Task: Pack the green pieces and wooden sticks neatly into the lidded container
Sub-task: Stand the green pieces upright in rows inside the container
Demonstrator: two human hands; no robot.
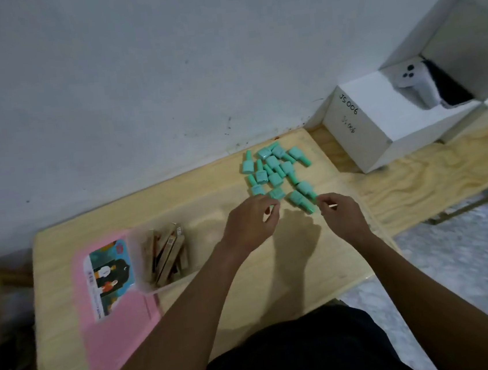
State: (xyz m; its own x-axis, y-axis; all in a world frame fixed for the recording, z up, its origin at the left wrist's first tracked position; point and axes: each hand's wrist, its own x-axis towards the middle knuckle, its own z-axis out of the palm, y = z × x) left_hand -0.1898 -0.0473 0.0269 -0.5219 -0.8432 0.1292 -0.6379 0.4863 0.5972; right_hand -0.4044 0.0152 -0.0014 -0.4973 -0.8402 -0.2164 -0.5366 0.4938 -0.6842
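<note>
Several mint-green pieces (277,172) lie in a loose cluster on the wooden table (207,194), near the wall. A clear plastic container (137,256) at the left holds several wooden sticks (165,253) lying lengthwise. Its pink lid (119,327) with a picture label lies flat beside it, partly under it. My left hand (252,223) hovers with curled fingers at the near edge of the cluster, fingertips next to one green piece (277,194). My right hand (342,215) is curled beside two green pieces (301,201). A thin pale sliver shows at its fingers; what it is stays unclear.
A white box (360,130) with handwriting stands at the back right, more white boxes and a white device (412,79) behind it. The grey wall runs along the table's far edge. Floor shows beyond the right edge.
</note>
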